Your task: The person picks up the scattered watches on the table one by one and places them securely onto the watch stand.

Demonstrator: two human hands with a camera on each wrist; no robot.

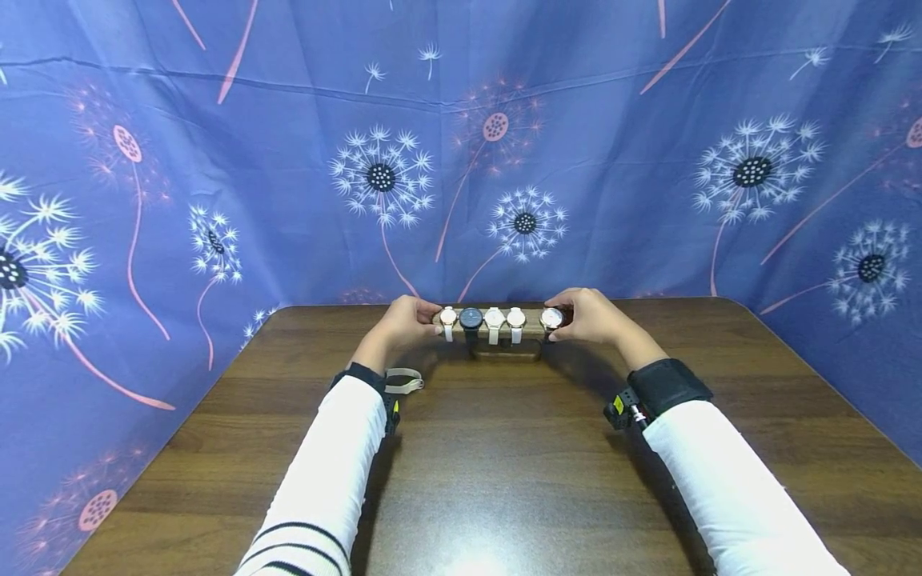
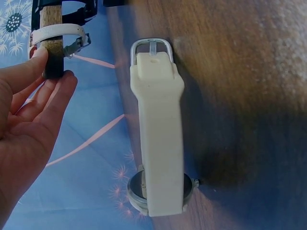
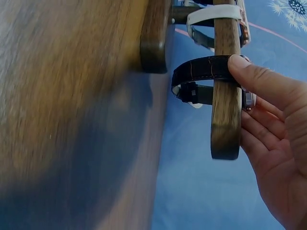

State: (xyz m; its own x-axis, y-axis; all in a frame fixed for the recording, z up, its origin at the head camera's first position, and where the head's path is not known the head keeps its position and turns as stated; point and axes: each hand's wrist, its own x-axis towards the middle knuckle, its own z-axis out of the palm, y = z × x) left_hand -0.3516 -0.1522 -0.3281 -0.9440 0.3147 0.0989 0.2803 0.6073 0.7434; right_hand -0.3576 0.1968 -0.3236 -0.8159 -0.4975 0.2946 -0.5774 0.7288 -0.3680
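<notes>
A wooden watch stand [image 1: 533,326] stands near the table's back edge, with several watches strapped round its bar. My left hand [image 1: 406,322] pinches the bar's left end between thumb and fingers, beside a white-strapped watch [image 1: 448,315]. At the other end, my right hand [image 1: 592,318] pinches a watch with a black strap [image 3: 204,68] that loops round the bar. Its thumb presses the strap, and its fingers lie by the watch case. A dark watch [image 1: 471,318] and two pale ones hang between. The left palm shows in the left wrist view.
A buckled cream watch [image 2: 163,129] lies on the wooden table [image 1: 497,448] beside my left wrist. Under the bar sits the stand's wooden base [image 1: 507,353]. Behind the table hangs a blue dandelion-print cloth [image 1: 302,200].
</notes>
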